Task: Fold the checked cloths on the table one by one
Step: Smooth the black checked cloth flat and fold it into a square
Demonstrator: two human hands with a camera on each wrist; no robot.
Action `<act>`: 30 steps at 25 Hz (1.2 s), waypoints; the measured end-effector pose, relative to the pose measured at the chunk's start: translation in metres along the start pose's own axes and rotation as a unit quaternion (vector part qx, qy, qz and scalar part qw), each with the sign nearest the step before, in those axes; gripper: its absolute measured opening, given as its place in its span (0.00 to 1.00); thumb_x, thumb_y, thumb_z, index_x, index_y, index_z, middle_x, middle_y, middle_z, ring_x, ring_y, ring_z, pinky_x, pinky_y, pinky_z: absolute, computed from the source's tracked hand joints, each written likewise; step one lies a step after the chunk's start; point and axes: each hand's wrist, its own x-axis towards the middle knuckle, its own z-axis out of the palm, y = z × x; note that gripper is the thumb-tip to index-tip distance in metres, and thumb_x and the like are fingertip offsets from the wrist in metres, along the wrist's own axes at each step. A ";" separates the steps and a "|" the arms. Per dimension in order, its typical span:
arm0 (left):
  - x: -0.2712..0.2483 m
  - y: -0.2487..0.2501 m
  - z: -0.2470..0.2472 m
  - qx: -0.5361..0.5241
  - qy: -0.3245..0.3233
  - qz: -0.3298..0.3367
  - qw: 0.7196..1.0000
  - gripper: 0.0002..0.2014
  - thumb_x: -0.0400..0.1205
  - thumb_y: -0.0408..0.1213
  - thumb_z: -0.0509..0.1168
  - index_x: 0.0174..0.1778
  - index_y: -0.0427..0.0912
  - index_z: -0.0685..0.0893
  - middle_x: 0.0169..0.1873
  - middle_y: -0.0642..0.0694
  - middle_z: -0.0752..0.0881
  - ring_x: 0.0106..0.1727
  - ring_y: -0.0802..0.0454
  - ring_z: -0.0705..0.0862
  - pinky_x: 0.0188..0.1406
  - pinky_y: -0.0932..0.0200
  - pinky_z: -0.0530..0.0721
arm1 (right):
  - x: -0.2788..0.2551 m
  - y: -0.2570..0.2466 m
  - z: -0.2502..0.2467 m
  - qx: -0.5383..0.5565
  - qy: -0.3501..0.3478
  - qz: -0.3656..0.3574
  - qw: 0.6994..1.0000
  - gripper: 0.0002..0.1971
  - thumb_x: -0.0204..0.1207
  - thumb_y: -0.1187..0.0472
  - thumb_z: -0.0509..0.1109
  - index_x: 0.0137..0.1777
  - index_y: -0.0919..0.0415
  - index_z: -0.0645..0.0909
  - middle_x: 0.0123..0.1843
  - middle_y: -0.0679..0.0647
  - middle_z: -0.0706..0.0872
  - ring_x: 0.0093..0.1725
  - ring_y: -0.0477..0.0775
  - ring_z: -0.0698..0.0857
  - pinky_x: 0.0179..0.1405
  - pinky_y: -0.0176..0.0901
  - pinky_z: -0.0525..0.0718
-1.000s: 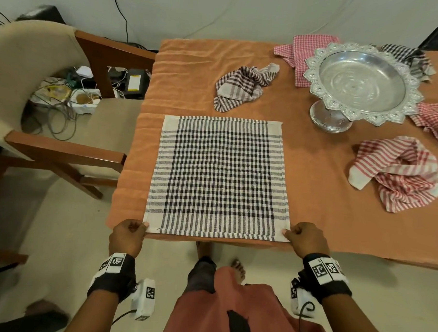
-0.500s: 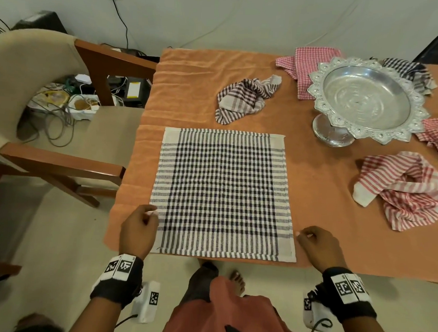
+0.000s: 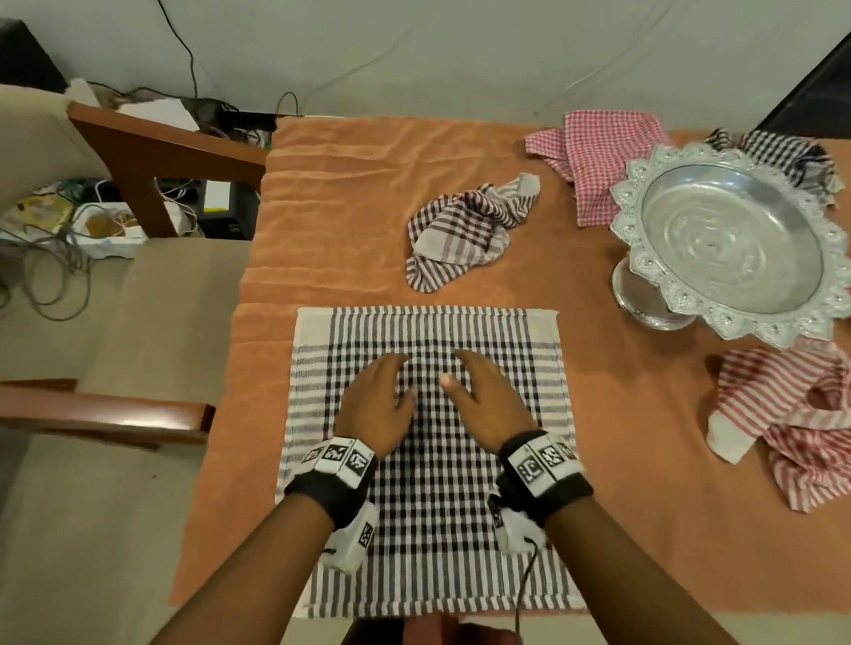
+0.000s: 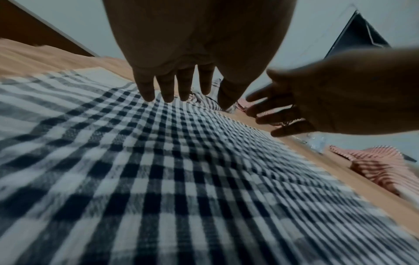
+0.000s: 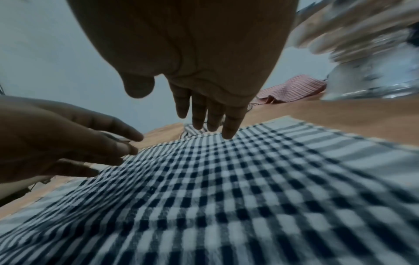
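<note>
Hands moved from near corners to black checked cloth (image 3: 427,468) middle: left hand (image 3: 376,403), right hand (image 3: 483,398) flat, holding nothing.

Flat cloth (image 3: 427,468) spread on worktop (image 3: 321,210), directly under both hands. Left hand (image 3: 373,405) and right hand (image 3: 488,403) side by side over cloth's middle, near each other, not touching. Crumpled cloth (image 3: 466,231) beyond fingertips, apart from flat cloth. Pedestal bowl (image 3: 729,243) ahead and right of right hand. Two bunched cloths (image 3: 611,159) behind bowl. Another bunched cloth (image 3: 799,426) right of right hand, nearer than bowl. Chair (image 3: 122,309) left of left hand, beside worktop.
</note>
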 end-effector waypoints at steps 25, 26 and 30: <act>0.077 -0.087 -0.027 0.237 -0.096 -0.081 0.963 0.35 0.81 0.68 0.33 0.82 0.59 0.32 0.78 0.51 0.25 0.82 0.45 0.28 0.78 0.40 0.27 | 0.082 0.086 -0.021 -0.213 0.018 0.147 0.966 0.36 0.84 0.38 0.44 0.85 0.55 0.36 0.86 0.53 0.33 0.84 0.58 0.34 0.81 0.56 0.31; 0.078 -0.086 -0.028 0.240 -0.102 -0.079 0.962 0.36 0.81 0.68 0.32 0.82 0.58 0.32 0.78 0.50 0.25 0.82 0.45 0.28 0.78 0.39 0.28 | 0.083 0.084 -0.021 -0.210 0.013 0.147 0.966 0.37 0.84 0.39 0.45 0.84 0.55 0.36 0.85 0.53 0.33 0.84 0.59 0.33 0.81 0.57 0.31; 0.074 -0.072 -0.040 0.244 -0.092 -0.066 0.963 0.35 0.85 0.62 0.42 0.85 0.51 0.42 0.83 0.44 0.34 0.84 0.41 0.36 0.77 0.35 0.28 | 0.078 0.063 -0.024 -0.189 0.004 0.167 0.968 0.39 0.82 0.35 0.46 0.84 0.53 0.35 0.85 0.57 0.30 0.83 0.62 0.32 0.79 0.65 0.30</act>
